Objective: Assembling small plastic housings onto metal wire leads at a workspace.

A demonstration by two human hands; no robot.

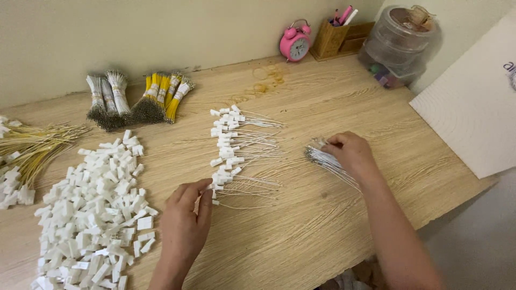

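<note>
1. Our left hand (pixel 185 220) is closest to us. Its fingers are curled, and the fingertips pinch a small white plastic piece (pixel 213 191) with a thin wire on it.
2. Just past that hand lies a row of finished white pieces with wires (pixel 231 150), lined up on the table (pixel 301 225).
3. Our right hand (pixel 349 153) is well apart from the left one. It is closed around a bundle of thin silver wires (pixel 328 161), which stick out toward the left hand.
4. Left of our left hand sits a big pile of loose white plastic pieces (pixel 97 209).
5. Further left we see yellow wires (pixel 32 145) spread out.
6. Far beyond the left hand lie tied bundles of grey and yellow wires (pixel 140 99).
7. Far beyond the right hand stand a pink alarm clock (pixel 295 41), a wooden pen holder (pixel 336 36) and a clear plastic jar (pixel 398 45).
8. Right of our right hand lies a white board (pixel 473 107).
</note>
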